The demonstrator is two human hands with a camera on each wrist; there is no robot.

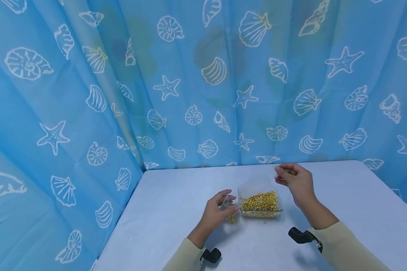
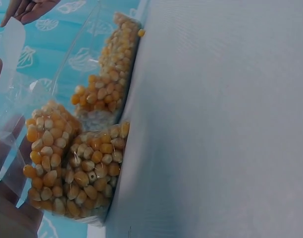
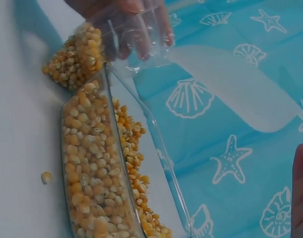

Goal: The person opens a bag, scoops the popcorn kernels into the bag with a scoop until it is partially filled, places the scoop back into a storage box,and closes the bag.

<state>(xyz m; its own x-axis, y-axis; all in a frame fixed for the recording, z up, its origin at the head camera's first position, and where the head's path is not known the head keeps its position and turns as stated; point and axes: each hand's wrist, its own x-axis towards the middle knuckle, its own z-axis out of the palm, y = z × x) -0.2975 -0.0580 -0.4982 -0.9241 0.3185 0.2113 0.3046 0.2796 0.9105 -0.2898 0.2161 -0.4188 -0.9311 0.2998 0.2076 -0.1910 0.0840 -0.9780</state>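
Note:
My left hand (image 1: 218, 210) holds up the mouth of a clear plastic bag (image 2: 47, 158), its fingers curved round the thin film. Yellow corn kernels fill the bag's lower part, which stands on the table. Beside it is a clear rectangular container (image 1: 261, 214) with a heap of corn kernels (image 1: 262, 201), piled toward the right in the head view. My right hand (image 1: 300, 184) is raised over the container's right side and pinches the thin handle of a translucent white scoop (image 3: 235, 84). The scoop slants across, its broad end at the bag's opening in the right wrist view.
One loose kernel (image 3: 46, 177) lies on the white tabletop (image 1: 169, 210) in front of the container. A blue shell-patterned curtain (image 1: 190, 94) hangs behind the table and along its left side. Black wrist mounts (image 1: 301, 235) stick out from both sleeves.

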